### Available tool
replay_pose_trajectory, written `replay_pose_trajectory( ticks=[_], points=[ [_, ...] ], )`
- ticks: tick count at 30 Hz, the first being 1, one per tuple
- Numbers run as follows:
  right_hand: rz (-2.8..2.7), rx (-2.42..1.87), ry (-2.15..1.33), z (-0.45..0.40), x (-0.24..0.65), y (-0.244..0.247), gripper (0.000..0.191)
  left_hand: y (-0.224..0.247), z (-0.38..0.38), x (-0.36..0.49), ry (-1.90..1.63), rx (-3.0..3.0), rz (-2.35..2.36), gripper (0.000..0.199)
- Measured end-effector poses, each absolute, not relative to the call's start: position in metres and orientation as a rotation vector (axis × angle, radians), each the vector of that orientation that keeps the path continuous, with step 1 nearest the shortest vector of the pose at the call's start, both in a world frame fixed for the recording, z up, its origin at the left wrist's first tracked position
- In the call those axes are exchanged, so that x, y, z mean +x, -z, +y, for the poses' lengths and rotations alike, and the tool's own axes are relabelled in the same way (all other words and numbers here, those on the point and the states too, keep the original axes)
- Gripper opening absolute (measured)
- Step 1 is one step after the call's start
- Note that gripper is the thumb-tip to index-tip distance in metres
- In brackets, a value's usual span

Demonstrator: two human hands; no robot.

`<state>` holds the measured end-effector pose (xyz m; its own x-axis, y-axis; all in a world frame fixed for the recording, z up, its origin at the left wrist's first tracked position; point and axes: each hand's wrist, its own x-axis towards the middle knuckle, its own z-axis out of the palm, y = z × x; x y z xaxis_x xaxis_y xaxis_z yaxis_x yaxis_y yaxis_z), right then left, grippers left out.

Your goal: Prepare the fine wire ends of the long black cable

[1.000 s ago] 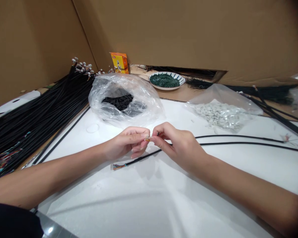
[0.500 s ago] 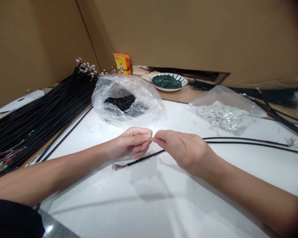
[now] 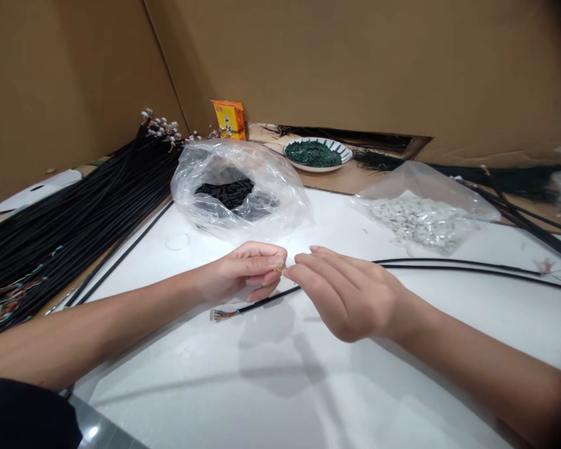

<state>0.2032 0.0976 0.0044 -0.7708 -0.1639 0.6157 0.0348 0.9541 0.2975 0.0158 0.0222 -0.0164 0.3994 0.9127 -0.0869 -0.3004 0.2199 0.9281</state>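
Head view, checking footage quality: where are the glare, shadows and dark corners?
Head view: a glare spot sits on the glossy edge at bottom left; soft shadows fall on the white table top below the left hand; the top right corner darkens.

Bright light, seems to come from above. White table (image 3: 402, 386) shines, pale glare near front. Soft gray shadows (image 3: 266, 330) lie on it. Shiny spots on plastic bag (image 3: 236, 187). Small white glare on dark edge (image 3: 92, 431), bottom left. Top right corner goes dark. Brown wall (image 3: 355, 62) looks bent at sides. Little blur; far things fairly sharp.
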Motion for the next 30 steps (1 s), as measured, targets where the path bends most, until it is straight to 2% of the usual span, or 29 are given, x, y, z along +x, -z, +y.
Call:
replay_pose_trajectory(
  ticks=[7,18,23,30],
  points=[
    [-2.541,0.021,0.33,0.0983,0.2029,-0.0047,0.035,0.0167,0.0215,0.0157,-0.956,0.999,0.769,0.029],
    [-2.389,0.153,0.468,0.0996,0.2048,-0.0016,0.027,0.0169,0.0202,0.0154,-0.956,1.016,0.767,0.029],
    [-2.363,0.182,0.425,0.1004,0.2045,-0.0014,0.023,0.0174,0.02,0.0149,-0.968,1.025,0.759,0.029],
    [-2.317,0.135,0.63,0.0976,0.204,-0.0009,0.026,0.0171,0.0201,0.0165,-0.995,1.059,0.789,0.028]
  ],
)
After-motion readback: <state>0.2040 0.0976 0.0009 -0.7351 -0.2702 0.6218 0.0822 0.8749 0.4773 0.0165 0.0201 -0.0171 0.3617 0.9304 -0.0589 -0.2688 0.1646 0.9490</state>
